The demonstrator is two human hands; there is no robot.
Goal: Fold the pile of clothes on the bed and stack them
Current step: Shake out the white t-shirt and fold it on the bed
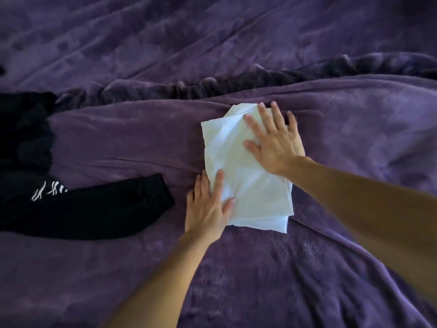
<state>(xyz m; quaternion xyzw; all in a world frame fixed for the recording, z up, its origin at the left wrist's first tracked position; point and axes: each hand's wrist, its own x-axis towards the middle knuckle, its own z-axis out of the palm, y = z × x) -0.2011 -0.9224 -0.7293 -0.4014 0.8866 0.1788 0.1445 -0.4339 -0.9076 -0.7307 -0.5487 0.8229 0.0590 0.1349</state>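
Note:
A folded white garment (246, 185) lies flat on the purple bed cover in the middle of the view. My right hand (274, 140) presses on its far right part with fingers spread straight. My left hand (208, 204) rests flat on its near left edge, fingers straight. To the left lies a pile of black clothes (23, 143), with a black garment bearing white lettering (94, 209) stretched toward the white one.
The purple plush blanket (307, 268) covers the whole bed. A dark ruffled ridge of bedding (212, 86) runs across behind the white garment. Wrinkled purple cover (189, 31) spreads beyond it.

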